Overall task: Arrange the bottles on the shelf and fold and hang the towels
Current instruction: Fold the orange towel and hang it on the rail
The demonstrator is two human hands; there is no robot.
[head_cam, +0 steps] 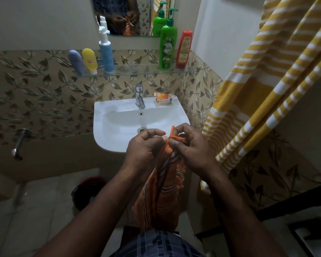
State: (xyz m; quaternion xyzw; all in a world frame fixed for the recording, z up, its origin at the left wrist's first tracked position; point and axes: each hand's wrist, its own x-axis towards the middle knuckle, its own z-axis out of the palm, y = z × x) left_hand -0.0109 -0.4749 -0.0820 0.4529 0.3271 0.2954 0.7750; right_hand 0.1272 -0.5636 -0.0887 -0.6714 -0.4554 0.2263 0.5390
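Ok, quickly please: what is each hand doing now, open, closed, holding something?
Left hand: closed on the top of the orange striped fringed towel.
Right hand: closed, pinching the same towel's top corner.

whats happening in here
A person stands at the sink, both hands pinching the top corner of an orange striped towel that hangs down in front of them: left hand, right hand. Five bottles already stand on the glass shelf. A yellow striped towel hangs at right.

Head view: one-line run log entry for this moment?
stage: towel folding | both hands pinching orange towel top corner, left hand, right hand | five bottles upright on glass shelf | yellow striped towel hanging right
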